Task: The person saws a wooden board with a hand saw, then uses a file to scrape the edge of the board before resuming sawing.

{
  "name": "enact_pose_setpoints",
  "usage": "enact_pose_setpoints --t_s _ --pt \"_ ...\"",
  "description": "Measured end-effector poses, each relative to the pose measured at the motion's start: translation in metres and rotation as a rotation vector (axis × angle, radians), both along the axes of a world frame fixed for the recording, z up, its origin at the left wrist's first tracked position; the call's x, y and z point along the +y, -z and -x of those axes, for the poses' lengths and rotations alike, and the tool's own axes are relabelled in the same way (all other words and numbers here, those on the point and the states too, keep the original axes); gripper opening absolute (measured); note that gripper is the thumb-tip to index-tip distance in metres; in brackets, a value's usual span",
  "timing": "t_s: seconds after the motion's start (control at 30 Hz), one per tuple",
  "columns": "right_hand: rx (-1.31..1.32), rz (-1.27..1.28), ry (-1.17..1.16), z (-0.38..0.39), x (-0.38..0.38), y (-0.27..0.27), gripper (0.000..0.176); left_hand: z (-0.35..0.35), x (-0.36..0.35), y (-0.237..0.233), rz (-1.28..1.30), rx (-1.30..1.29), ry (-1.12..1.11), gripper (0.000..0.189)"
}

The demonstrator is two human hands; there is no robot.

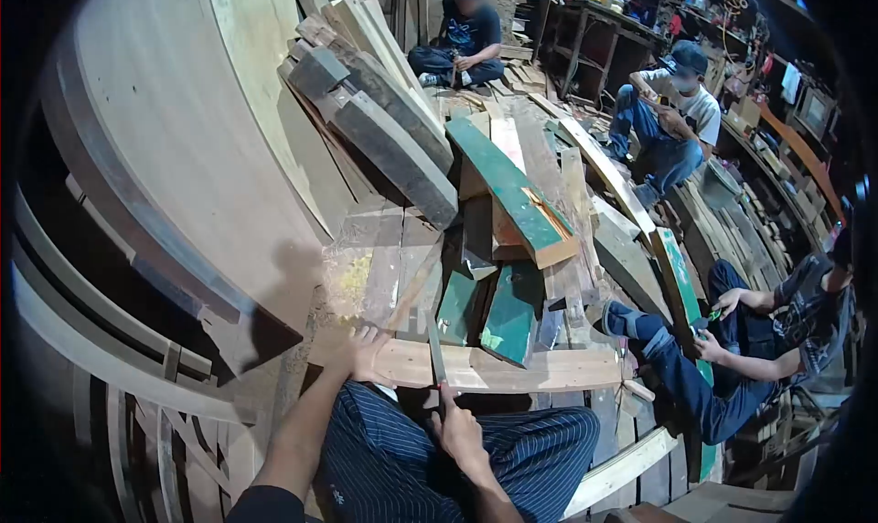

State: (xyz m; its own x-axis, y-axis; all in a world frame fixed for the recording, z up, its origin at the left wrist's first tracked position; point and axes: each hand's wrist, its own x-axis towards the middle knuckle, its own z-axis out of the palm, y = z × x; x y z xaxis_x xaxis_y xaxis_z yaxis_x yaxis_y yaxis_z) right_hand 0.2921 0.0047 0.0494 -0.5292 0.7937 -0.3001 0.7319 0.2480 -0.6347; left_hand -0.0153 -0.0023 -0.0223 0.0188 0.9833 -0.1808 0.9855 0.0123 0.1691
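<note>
A light wooden board (530, 369) lies crosswise in front of my knees. My left hand (368, 353) rests on its left end with the fingers stretched out over the wood. In my right hand (460, 432) is a long, narrow metal-bladed tool with a reddish handle (433, 340), gripped with closed fingers. Its blade points away from me and crosses over the board. Whether it is a file or a chisel, I cannot make out. Just beyond the board lie green-painted wooden pieces (510, 313), close to the blade.
A long green-painted beam (512, 189) with a splintered end lies across other timber ahead. Dark thick beams (393, 157) and a large plywood panel (183, 139) stand at left. Three people sit around, one nearby at right (768, 340). A cluttered workbench (604, 16) stands behind.
</note>
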Motion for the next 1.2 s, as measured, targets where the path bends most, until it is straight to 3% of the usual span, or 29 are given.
enact_pose_setpoints --t_s 0.13,0.37,0.47,0.63,0.8,0.9,1.0,1.03,1.2 --pt "-0.052 -0.018 -0.097 -0.035 -0.001 -0.035 0.063 0.004 -0.002 0.005 0.061 0.01 -0.05 0.133" --pt "-0.027 0.066 -0.02 -0.017 0.01 0.012 0.068 0.006 -0.004 0.022 -0.09 0.06 0.008 0.126" --pt "-0.018 0.069 -0.039 -0.011 0.004 0.003 0.074 0.003 0.001 0.006 0.126 0.014 -0.043 0.134" --pt "-0.12 0.136 -0.159 -0.033 -0.004 -0.036 0.073 -0.006 -0.002 -0.014 0.127 0.017 -0.042 0.134" --pt "-0.033 0.138 -0.058 -0.011 0.006 0.016 0.073 0.001 -0.003 0.008 -0.002 -0.001 -0.001 0.13" --pt "0.054 0.09 -0.044 -0.002 0.001 0.012 0.075 0.005 -0.002 0.014 -0.056 0.042 0.028 0.13" --pt "-0.085 0.101 -0.151 -0.023 -0.005 -0.028 0.076 0.005 -0.003 0.01 -0.113 -0.009 0.049 0.129" --pt "-0.096 0.116 -0.184 -0.031 -0.006 -0.028 0.082 0.003 -0.003 0.01 -0.111 0.02 0.034 0.127" --pt "0.029 0.113 -0.07 -0.017 0.005 0.012 0.07 0.001 -0.002 0.005 -0.028 -0.01 0.012 0.128"
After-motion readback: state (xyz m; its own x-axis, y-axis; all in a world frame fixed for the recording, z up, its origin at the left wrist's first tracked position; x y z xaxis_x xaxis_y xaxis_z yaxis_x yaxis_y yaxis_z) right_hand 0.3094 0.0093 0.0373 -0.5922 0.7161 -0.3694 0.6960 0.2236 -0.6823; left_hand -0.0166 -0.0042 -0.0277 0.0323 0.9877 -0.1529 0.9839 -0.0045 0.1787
